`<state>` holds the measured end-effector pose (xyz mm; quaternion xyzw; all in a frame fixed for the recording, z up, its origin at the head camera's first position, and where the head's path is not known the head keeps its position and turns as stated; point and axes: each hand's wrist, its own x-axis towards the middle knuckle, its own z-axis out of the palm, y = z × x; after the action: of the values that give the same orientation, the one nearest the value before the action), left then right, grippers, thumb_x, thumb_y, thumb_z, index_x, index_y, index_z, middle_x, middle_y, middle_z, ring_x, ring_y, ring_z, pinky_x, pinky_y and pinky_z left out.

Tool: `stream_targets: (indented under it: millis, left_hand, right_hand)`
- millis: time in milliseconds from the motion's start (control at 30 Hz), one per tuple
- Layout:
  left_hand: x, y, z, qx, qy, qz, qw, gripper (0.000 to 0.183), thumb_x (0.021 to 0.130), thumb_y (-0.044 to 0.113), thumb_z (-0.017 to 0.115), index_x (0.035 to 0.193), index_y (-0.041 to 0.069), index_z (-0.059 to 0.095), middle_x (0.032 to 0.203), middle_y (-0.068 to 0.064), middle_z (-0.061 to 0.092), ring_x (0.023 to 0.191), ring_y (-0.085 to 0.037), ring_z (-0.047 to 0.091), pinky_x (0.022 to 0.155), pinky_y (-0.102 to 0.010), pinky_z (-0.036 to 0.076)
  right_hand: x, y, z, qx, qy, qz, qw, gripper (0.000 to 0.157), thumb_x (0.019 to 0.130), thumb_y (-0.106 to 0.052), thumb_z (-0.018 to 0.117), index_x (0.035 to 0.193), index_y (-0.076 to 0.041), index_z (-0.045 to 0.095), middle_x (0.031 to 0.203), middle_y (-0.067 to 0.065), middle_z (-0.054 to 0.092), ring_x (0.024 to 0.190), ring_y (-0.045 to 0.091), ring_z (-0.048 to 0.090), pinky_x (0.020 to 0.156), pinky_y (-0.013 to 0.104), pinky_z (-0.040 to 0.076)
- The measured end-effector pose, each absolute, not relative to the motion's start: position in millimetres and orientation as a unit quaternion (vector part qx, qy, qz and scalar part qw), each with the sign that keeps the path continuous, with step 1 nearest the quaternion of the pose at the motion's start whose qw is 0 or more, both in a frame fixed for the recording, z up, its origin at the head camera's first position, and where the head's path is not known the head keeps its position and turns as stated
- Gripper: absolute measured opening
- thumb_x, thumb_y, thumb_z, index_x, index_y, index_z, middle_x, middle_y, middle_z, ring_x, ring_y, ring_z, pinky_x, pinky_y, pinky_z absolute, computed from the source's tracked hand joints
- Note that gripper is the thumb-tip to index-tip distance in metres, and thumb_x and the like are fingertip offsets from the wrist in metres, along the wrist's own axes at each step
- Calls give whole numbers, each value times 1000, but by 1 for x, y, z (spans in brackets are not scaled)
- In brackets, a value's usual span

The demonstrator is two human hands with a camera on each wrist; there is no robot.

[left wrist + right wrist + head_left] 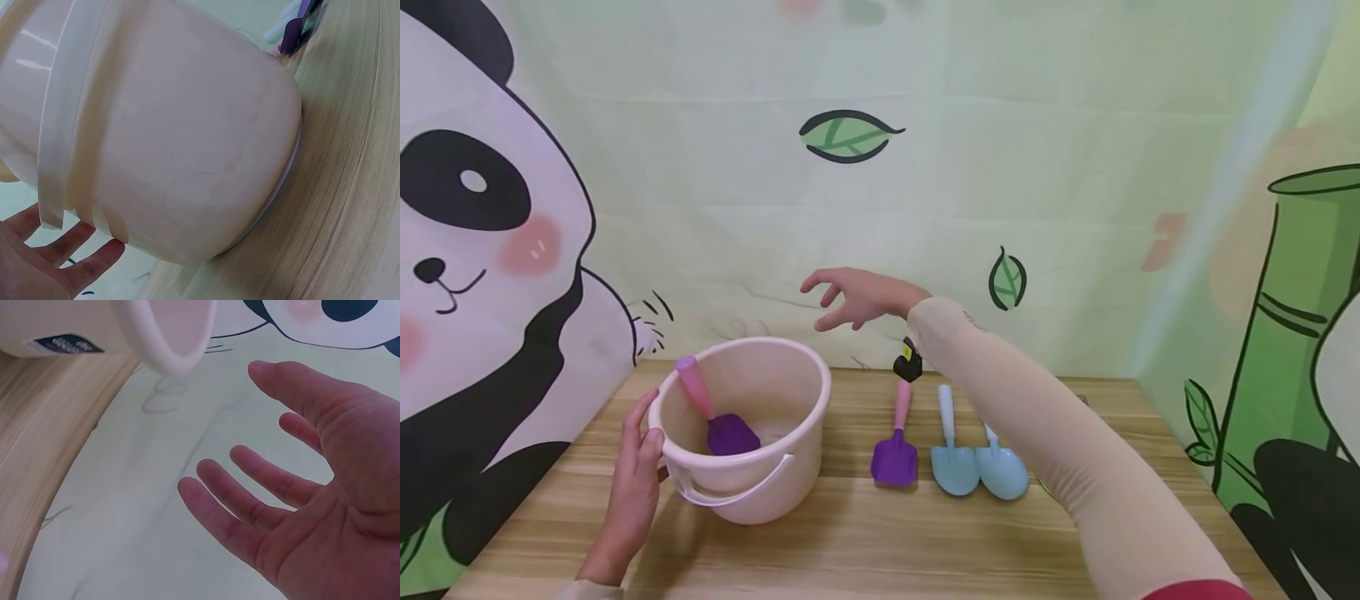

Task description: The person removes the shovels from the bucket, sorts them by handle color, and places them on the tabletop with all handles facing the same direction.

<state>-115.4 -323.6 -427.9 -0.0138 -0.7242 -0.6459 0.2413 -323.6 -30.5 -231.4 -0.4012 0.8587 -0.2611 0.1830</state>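
A pale pink bucket (760,492) with a lowered handle stands at the left of the table. Inside it leans a toy shovel (733,435) with a purple blade and pink grip. My left hand (636,479) touches the bucket's left side by the rim; in the left wrist view its fingers (94,265) rest, fairly straight, on the outer wall. Above the bucket's back right, my right hand (868,297) hangs in the air with spread fingers and an empty palm. Another purple shovel (894,462) lies on the table, with two light blue shovels (955,471) beside it.
A wooden table (865,550) carries everything. Behind it hangs a pale green cloth (1075,125) printed with pandas, leaves and bamboo. My right sleeve (1037,417) covers part of one blue shovel. A thin greenish edge shows beside the sleeve, its kind hidden.
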Motion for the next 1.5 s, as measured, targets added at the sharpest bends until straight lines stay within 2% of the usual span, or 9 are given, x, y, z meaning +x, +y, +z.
stream_targets:
  millis: [367, 667, 1000, 1200, 1500]
  left_hand:
    - [-115, -324, -430, -14, -722, -647, 244, 53, 110, 23, 35, 163, 23, 28, 152, 1, 33, 118, -14, 49, 80, -17, 51]
    - [-115, -322, -430, -12, -726, -645, 241, 53, 110, 24, 35, 163, 23, 28, 152, 0, 33, 118, -16, 49, 80, -18, 51]
    - [-116, -324, -430, -17, -723, -645, 248, 53, 110, 22, 35, 163, 22, 28, 152, 2, 34, 117, -15, 50, 80, -17, 51]
    - [-116, -324, -428, -20, -723, -644, 248, 53, 110, 23, 35, 162, 22, 28, 153, 2, 33, 119, -16, 47, 80, -17, 51]
    - [-114, -323, -427, -13, -723, -647, 242, 53, 110, 24, 34, 162, 23, 27, 154, 2, 31, 118, -17, 46, 81, -17, 50]
  right_hand:
    - [-317, -59, -233, -428, 843, -266, 189, 62, 95, -23, 75, 150, -20, 46, 142, 12, 55, 116, 21, 64, 87, 41, 58]
    - [-314, -81, -238, -454, 830, -273, 173, 61, 93, -23, 77, 148, -20, 49, 138, 9, 58, 119, 19, 60, 86, 43, 58]
    - [-308, -117, -245, -486, 817, -267, 161, 58, 91, -26, 79, 144, -21, 53, 133, 3, 60, 108, 14, 62, 80, 36, 58]
    - [-302, -136, -252, -493, 810, -271, 165, 59, 91, -23, 79, 144, -20, 53, 134, 4, 58, 114, 16, 58, 77, 33, 58]
    - [-289, -158, -257, -488, 808, -265, 196, 56, 91, -24, 80, 141, -23, 55, 130, -1, 59, 109, 13, 60, 78, 33, 59]
